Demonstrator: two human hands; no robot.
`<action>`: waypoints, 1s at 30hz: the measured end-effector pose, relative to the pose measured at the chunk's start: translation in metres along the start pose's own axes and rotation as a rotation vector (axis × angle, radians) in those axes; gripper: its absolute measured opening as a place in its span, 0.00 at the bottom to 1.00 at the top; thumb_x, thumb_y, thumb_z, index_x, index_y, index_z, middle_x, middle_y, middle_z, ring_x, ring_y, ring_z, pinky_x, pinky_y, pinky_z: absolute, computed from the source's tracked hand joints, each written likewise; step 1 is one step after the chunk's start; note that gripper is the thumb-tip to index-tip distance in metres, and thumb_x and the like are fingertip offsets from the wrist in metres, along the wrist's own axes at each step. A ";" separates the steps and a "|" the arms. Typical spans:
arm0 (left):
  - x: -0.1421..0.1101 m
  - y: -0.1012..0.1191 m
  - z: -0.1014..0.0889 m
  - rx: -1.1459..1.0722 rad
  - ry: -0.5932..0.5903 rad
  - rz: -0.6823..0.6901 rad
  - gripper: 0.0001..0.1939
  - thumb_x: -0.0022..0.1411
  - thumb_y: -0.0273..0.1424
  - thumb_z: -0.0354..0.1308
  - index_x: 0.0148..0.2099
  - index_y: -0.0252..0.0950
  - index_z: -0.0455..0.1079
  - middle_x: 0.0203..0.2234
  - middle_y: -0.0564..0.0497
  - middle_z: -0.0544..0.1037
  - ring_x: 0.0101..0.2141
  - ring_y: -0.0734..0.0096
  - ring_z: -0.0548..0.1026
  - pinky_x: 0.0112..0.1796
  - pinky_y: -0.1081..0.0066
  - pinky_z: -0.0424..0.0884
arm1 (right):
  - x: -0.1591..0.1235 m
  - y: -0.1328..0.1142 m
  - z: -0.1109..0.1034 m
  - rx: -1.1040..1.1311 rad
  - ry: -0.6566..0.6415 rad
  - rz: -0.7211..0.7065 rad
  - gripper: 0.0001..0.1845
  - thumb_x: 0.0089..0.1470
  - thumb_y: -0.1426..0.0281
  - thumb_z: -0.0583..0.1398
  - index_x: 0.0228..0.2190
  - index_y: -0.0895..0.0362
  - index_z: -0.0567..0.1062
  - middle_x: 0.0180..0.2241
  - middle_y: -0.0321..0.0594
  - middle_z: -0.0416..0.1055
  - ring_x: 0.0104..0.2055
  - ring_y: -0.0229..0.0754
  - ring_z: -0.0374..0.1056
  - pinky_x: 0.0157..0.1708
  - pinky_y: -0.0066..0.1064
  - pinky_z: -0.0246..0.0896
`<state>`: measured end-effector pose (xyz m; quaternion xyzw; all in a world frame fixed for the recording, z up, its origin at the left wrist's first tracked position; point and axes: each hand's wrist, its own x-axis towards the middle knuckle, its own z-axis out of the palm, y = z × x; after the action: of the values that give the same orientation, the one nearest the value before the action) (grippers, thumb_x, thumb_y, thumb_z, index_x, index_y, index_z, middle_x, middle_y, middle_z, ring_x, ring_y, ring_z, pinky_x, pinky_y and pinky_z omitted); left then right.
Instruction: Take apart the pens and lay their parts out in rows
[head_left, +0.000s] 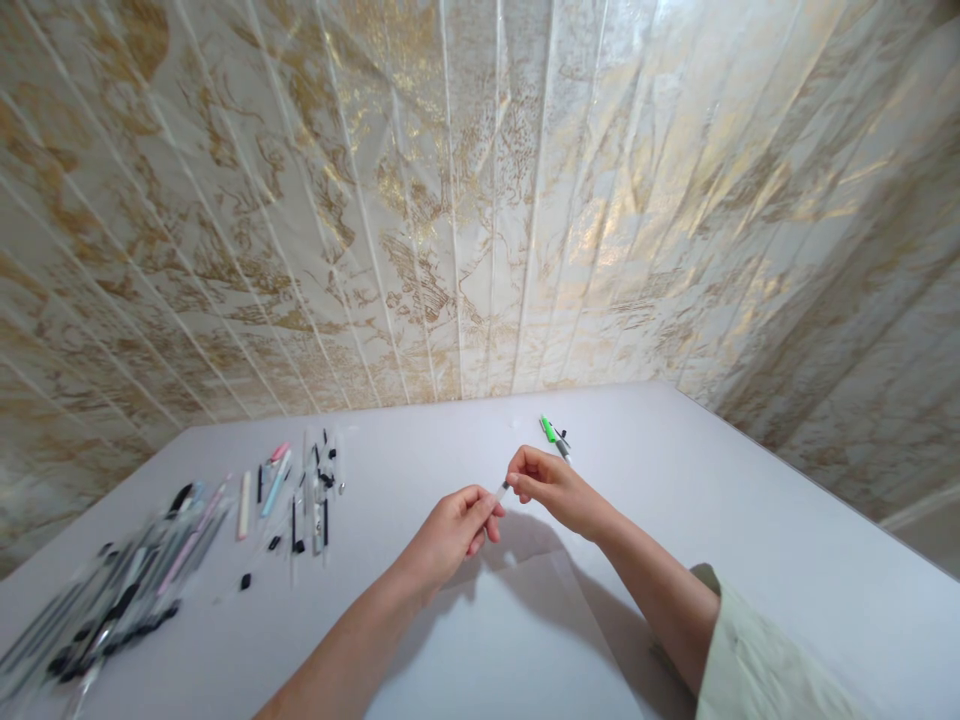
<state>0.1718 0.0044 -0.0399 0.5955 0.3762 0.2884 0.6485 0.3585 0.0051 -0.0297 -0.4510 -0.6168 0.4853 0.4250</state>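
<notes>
My left hand (459, 528) is closed, pinching a slim whitish pen part (502, 491) between thumb and fingers. At the upper end of this piece, which looks dark, the fingertips of my right hand (551, 488) are pinched together. Most of the piece is hidden by the fingers, so its full shape cannot be made out. Just beyond my right hand lies a bright green pen piece (548, 429) with a clip, beside a grey and white pen part (563, 451). Beneath the hands, a white sheet (517, 640) rests on the table.
On the white table (787, 540), a large blurred pile of pens (127, 590) spreads at the left. Nearer the middle lie several loose pen parts (316, 500), a light blue pen (276, 485) and a cream stick-like piece (244, 505). A patterned curtain (450, 200) hangs behind.
</notes>
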 end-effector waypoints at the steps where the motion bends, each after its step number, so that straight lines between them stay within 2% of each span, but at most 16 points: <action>1: 0.000 0.000 0.000 0.001 0.000 -0.001 0.22 0.59 0.49 0.51 0.36 0.33 0.67 0.23 0.54 0.70 0.17 0.83 0.56 0.21 0.76 0.49 | 0.000 -0.001 0.000 0.013 -0.013 -0.003 0.15 0.52 0.58 0.61 0.28 0.58 0.68 0.25 0.32 0.63 0.27 0.34 0.61 0.30 0.29 0.58; 4: 0.000 0.001 0.001 0.000 0.007 -0.010 0.22 0.58 0.49 0.52 0.35 0.33 0.67 0.23 0.54 0.70 0.17 0.83 0.56 0.21 0.76 0.49 | 0.000 -0.001 -0.001 0.034 -0.029 0.006 0.14 0.52 0.59 0.61 0.31 0.58 0.69 0.28 0.33 0.64 0.28 0.34 0.61 0.31 0.29 0.58; 10: 0.000 0.001 0.002 0.006 0.013 -0.010 0.20 0.60 0.46 0.51 0.36 0.33 0.67 0.23 0.53 0.71 0.17 0.83 0.56 0.21 0.76 0.49 | 0.001 -0.002 -0.002 -0.024 -0.005 0.014 0.15 0.51 0.58 0.61 0.27 0.58 0.68 0.24 0.32 0.62 0.26 0.34 0.60 0.29 0.29 0.57; 16: -0.001 0.001 0.002 0.004 0.013 -0.007 0.21 0.60 0.47 0.50 0.37 0.32 0.67 0.24 0.53 0.71 0.17 0.83 0.56 0.22 0.76 0.50 | -0.001 -0.005 -0.004 0.054 -0.052 0.023 0.15 0.49 0.59 0.63 0.32 0.58 0.71 0.30 0.35 0.66 0.30 0.35 0.62 0.33 0.29 0.59; 21: -0.001 0.001 0.001 0.007 0.012 -0.011 0.21 0.59 0.48 0.52 0.36 0.33 0.67 0.24 0.53 0.72 0.17 0.83 0.56 0.22 0.75 0.50 | -0.001 -0.003 -0.004 -0.052 -0.002 0.034 0.16 0.51 0.57 0.62 0.26 0.58 0.69 0.24 0.32 0.64 0.26 0.34 0.61 0.29 0.28 0.56; 26: -0.001 0.002 0.002 0.017 0.011 -0.014 0.20 0.60 0.46 0.51 0.36 0.32 0.68 0.24 0.52 0.72 0.17 0.82 0.56 0.22 0.75 0.50 | -0.002 -0.009 -0.004 0.035 -0.073 0.017 0.16 0.49 0.57 0.63 0.31 0.58 0.70 0.29 0.35 0.66 0.31 0.35 0.63 0.34 0.30 0.59; 30: -0.001 0.001 0.002 0.014 0.016 -0.013 0.21 0.60 0.47 0.51 0.36 0.33 0.68 0.24 0.52 0.73 0.17 0.82 0.56 0.22 0.75 0.50 | -0.002 -0.009 -0.004 -0.077 -0.029 0.040 0.17 0.51 0.56 0.61 0.27 0.58 0.69 0.25 0.34 0.65 0.27 0.35 0.61 0.29 0.29 0.57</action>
<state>0.1731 0.0029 -0.0389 0.5953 0.3873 0.2862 0.6432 0.3612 0.0026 -0.0203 -0.4723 -0.6319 0.4760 0.3886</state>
